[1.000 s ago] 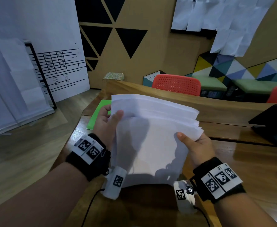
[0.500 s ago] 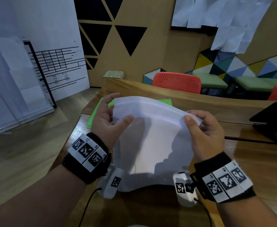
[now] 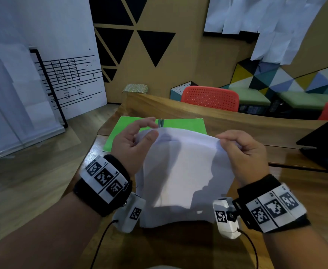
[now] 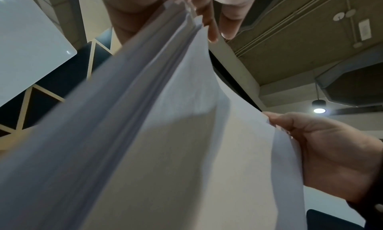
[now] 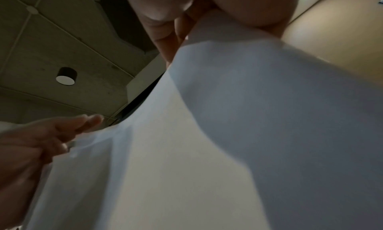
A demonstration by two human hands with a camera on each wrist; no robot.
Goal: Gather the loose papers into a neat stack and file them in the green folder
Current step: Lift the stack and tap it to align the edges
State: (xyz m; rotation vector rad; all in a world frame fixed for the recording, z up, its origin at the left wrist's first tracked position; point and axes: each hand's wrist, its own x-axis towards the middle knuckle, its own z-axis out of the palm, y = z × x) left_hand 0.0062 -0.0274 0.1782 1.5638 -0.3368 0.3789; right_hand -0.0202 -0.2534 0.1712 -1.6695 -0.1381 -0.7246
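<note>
Papers [image 3: 182, 171] lowered, top corners pinched between both hands

We see bare forearms, each with a black wristband [image 3: 103, 199] carrying a white strip of three square black-and-white tag markers. Under each wrist hangs a small white camera housing [image 3: 226, 218] with its own marker, trailing a thin black cable [image 3: 101, 243]; what looks like a screw sits on the right one.

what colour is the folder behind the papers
Bright green folder, lying open on the table; clearest in the head view.
</note>
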